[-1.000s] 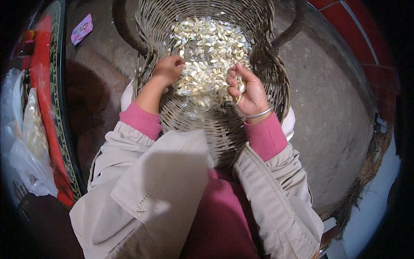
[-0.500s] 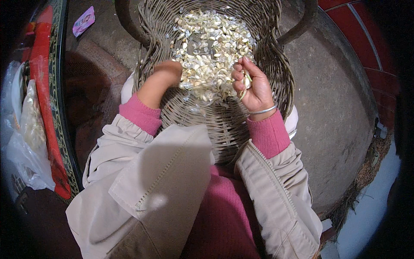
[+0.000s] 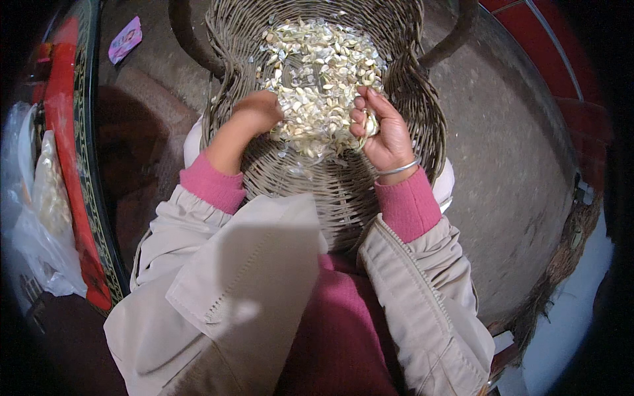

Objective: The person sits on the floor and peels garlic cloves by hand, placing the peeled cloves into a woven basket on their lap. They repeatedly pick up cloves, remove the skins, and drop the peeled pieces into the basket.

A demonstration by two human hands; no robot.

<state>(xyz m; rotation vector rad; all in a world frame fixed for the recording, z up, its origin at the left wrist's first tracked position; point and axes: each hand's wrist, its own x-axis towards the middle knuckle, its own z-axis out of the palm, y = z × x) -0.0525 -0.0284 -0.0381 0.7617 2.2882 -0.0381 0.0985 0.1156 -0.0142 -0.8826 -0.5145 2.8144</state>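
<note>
You're looking at a home yard or porch, rural feel: rough bare concrete floor (image 3: 515, 152), red tiled strip (image 3: 561, 72) along one edge, hand-woven wicker basket (image 3: 343, 191) with pale shelled bits (image 3: 320, 79), straw broom (image 3: 561, 264) lying by, clear plastic bag (image 3: 39, 218) beside red painted furniture (image 3: 69, 165).

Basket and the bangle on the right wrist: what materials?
Basket: woven wicker or cane by the look, matt grey-brown, with visible interlaced strands and a twisted rim. Bangle: probably metal, thin, silvery and shiny, with a bright glint; plated or solid cannot be told.
</note>
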